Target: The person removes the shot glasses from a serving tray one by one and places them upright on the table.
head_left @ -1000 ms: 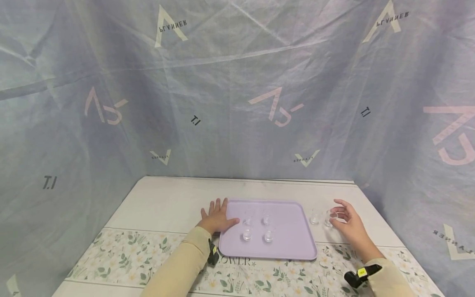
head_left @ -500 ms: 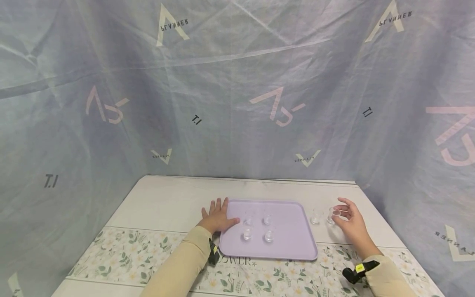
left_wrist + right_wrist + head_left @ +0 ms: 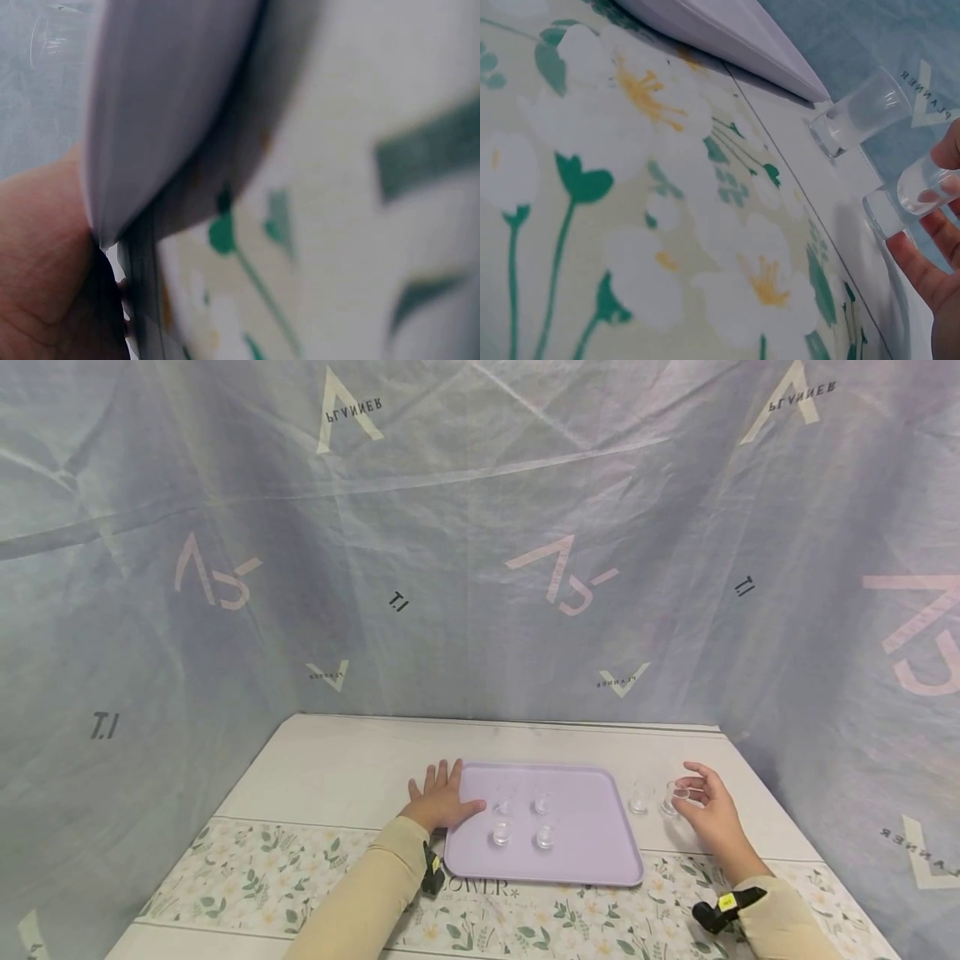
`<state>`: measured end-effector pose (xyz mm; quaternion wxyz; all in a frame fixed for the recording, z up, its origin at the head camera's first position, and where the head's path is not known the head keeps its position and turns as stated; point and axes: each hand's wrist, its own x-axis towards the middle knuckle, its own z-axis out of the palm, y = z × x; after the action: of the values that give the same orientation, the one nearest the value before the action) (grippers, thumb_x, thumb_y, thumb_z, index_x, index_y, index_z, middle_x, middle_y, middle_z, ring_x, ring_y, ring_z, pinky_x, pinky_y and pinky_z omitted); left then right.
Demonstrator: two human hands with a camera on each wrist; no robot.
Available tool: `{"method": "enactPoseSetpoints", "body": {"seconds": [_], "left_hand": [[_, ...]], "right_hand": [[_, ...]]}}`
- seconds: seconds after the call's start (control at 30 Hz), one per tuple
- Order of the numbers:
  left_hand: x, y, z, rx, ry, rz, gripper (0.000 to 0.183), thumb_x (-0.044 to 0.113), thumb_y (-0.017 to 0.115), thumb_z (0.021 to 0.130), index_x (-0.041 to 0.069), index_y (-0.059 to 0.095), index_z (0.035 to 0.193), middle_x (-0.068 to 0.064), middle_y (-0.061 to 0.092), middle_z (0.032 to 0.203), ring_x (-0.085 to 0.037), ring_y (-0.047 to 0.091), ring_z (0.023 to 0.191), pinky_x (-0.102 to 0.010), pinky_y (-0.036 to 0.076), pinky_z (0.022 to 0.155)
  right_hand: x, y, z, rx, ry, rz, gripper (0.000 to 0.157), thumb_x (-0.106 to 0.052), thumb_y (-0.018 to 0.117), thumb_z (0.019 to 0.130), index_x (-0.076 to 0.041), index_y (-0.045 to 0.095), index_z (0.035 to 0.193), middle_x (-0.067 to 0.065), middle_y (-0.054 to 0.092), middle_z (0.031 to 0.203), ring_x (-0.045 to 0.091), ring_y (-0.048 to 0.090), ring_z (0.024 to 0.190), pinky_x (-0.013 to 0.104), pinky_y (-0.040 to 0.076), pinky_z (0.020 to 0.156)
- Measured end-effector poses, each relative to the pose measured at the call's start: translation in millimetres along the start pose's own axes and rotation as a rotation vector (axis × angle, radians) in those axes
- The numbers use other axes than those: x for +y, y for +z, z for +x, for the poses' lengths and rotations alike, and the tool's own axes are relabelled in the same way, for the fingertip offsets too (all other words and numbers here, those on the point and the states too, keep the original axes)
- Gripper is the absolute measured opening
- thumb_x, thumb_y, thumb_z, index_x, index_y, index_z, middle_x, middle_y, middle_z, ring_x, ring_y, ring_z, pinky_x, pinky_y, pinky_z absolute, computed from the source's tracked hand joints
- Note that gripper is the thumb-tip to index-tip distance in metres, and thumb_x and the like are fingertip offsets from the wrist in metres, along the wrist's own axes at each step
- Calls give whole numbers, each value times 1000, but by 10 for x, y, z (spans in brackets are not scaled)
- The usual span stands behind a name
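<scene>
With its fingers spread, my left hand (image 3: 438, 806) rests over the left edge of the lilac tray (image 3: 592, 858). Several small clear shot glasses stand on the tray, among them a front-left glass (image 3: 501, 835) and a front-right glass (image 3: 545, 837). To the right of the tray, my right hand (image 3: 711, 810) holds another shot glass (image 3: 887, 212) between thumb and fingers, its base close to the table. Just left of that one stands an upright shot glass (image 3: 862, 112), apart from the hand. The left wrist view catches only part of the left hand (image 3: 41, 255) beside the tray's rim.
The white table (image 3: 352, 760) carries a floral printed band (image 3: 247, 877) along its front, partly under the tray. Grey-blue curtain (image 3: 465, 568) with printed letters hangs behind and at both sides of the table.
My right hand and the shot glass in it have shifted slightly to the right, a little away from the neighbouring glass. The left hand and the tray stay in place.
</scene>
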<state>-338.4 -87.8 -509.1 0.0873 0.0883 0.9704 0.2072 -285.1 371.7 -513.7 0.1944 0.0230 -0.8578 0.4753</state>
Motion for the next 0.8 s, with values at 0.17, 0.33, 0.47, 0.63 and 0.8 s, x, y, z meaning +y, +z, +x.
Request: {"method": "enactPoseSetpoints", "body": {"seconds": [0.17,0.33,0.47,0.63,0.8], "left_hand": [[5,2,3,-3,-14,-2,103,69,56,91,10,12,163,-22,7,168,-42,0,154,-69,-4,117],[-14,42,34,11,-7,-6,106,72,56,89,9,13,163,-24,8,167,-44,0,154,-71,-6,115],[30,-24,-13,-7,-19,5,102,67,58,91,10,14,163,-22,8,168,-42,1,154,-69,-3,117],[29,-13,-17,-14,-24,17,102,67,56,92,9,12,163,-22,6,168,-42,0,154,-69,-3,117],[23,2,-2,1,-18,6,103,67,58,91,8,14,163,-23,8,168,-42,1,154,-70,-5,116]], "right_hand": [[24,11,-7,-5,10,3,65,5,66,92,1,36,149,25,58,119,-11,54,94,6,45,78],[53,20,-8,-19,7,-37,63,7,64,91,1,37,148,23,57,120,-11,52,95,5,44,80],[66,21,-15,-43,28,-100,65,5,63,91,-1,36,150,20,56,122,-1,52,100,7,43,81],[67,25,-27,-55,31,-116,66,4,64,91,0,35,150,22,57,123,25,58,107,8,44,80],[32,13,-24,-54,12,-85,67,-1,68,92,1,35,150,25,53,129,34,55,114,9,42,82]]}}
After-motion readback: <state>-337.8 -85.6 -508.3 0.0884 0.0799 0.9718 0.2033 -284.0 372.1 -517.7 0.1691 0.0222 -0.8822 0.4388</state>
